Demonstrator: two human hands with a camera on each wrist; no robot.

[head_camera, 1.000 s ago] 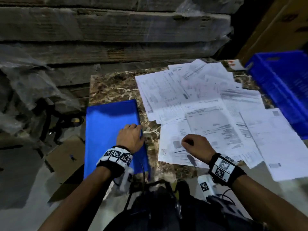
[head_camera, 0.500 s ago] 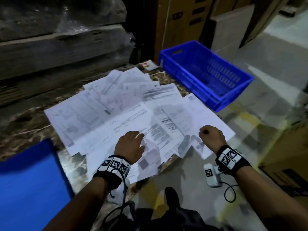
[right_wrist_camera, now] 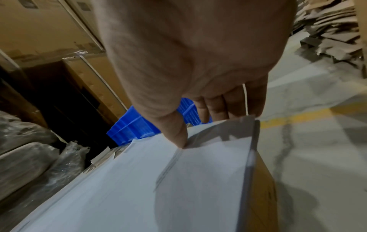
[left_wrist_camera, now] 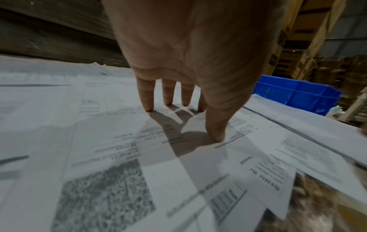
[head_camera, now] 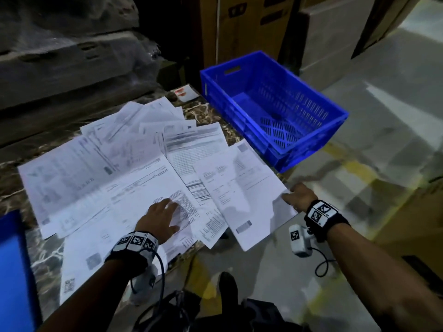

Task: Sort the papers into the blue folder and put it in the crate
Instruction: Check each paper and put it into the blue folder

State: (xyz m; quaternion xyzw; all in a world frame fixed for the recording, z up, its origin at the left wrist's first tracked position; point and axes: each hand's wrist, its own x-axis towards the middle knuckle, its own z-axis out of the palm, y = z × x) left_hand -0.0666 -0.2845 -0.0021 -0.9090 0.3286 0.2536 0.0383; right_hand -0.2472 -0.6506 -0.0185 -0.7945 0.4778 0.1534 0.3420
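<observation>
Marble table (head_camera: 211, 111) spans the left half of the head view. Blue crate (head_camera: 275, 111), upper centre-right, sits at the table's far right end. Papers (head_camera: 134, 168) lie fanned and overlapping across mid-frame. Blue folder (head_camera: 12, 271) lies flat at the lower left edge, well apart from both hands. Left hand (head_camera: 159, 219), centre: fingers (left_wrist_camera: 148, 97) spread, straight, tips pressing the top sheets. Right hand (head_camera: 300, 196), centre-right: thumb over, fingers under, pinching the outermost sheet's corner. Versus 0.5 s ago: right hand was a closed fist by that corner; left fingers were curled, now flattened.
</observation>
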